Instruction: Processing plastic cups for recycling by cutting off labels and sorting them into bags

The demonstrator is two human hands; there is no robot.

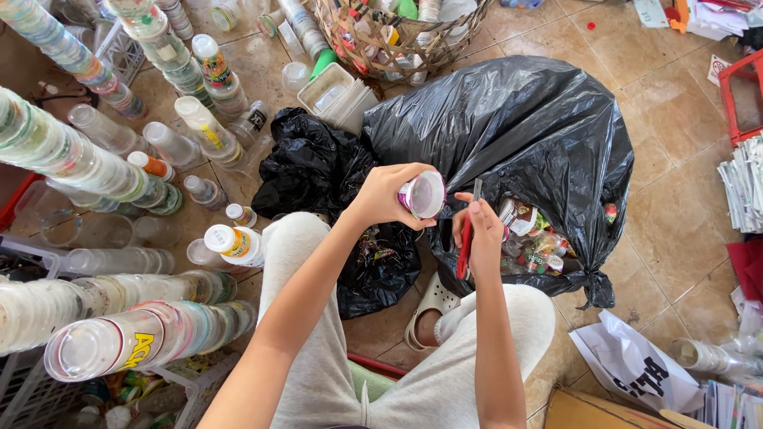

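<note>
Trimming a plastic cup over the open black bag

My left hand (384, 195) is wrapped around a small clear plastic cup (422, 195) — fingers curled over its side, its mouth turned toward me — and I hold it above my knees, just in front of the big black rubbish bag (517, 127) with its mouth full of wrappers. My right hand (479, 238) is closed on the red-handled scissors (467, 238), the blades pointing up beside the cup's rim. To do this well, I judge I should keep the cup steady and turn it rather than the scissors, with my left fingertips clear of the blades — and stay over the bag, so any offcut drops in. Stacks of nested cups (135, 338) lie at my left, well apart from the cutting.
</note>
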